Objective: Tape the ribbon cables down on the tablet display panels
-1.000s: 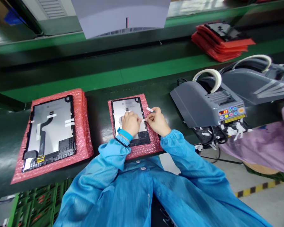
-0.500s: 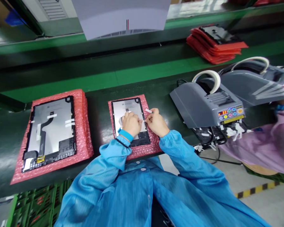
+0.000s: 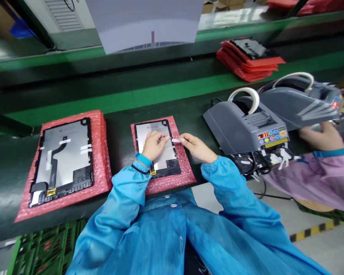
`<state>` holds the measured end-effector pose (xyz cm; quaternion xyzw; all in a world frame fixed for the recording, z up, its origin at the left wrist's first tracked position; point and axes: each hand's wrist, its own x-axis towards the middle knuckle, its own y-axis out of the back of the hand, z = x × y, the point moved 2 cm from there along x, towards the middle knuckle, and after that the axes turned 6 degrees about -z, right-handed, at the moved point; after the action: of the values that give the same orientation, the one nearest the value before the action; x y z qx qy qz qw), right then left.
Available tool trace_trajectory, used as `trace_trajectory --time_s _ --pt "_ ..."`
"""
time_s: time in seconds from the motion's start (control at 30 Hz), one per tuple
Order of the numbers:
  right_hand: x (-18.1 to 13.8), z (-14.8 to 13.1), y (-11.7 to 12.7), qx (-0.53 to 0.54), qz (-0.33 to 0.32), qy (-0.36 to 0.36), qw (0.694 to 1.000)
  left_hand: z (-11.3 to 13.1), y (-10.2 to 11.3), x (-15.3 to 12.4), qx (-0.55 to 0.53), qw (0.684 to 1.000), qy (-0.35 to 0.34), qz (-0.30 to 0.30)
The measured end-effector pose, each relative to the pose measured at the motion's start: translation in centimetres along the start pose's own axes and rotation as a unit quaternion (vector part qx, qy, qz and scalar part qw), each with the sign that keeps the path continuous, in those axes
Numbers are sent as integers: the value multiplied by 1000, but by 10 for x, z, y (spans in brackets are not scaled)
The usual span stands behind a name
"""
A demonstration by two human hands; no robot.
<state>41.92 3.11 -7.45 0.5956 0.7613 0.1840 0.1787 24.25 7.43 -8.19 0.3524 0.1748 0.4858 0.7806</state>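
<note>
In my view the right hand's grip pinches a white strip by its end, at the right edge of the panel. The left hand lies over that panel, thumb and forefinger tips near each other; I cannot tell whether they grip anything. The panel rests on red bubble wrap on the bench, between the two forearms. To the left I see a larger-looking panel on a red wrap stack; to the right, two grey machines and a co-worker's hand.
</note>
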Motion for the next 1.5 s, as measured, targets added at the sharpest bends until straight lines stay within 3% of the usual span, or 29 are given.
trace_trajectory --time_s 0.17,0.4,0.5,0.7,0.9,1.2,1.37,1.5 --pt "1 -13 -6 -20 -29 19 999 5 1 0 -5 999 -35 -34" --pt "3 -1 -4 -2 32 -38 999 -3 -3 2 13 999 32 -42" --pt "7 1 -8 6 27 -44 999 -4 -5 3 19 998 40 -51" --pt "18 6 -17 -125 45 -29 991 1 -11 2 80 992 75 -59" --pt "23 15 -24 -234 65 -57 968 7 -18 1 176 977 106 -59" --pt "23 19 -28 -265 59 -72 960 8 -23 -1 227 966 96 -73" --pt "18 19 -20 -265 105 -138 949 9 -20 -1 217 971 83 -51" --pt "2 14 -26 -254 148 -67 953 7 -17 -2 188 977 91 -35"
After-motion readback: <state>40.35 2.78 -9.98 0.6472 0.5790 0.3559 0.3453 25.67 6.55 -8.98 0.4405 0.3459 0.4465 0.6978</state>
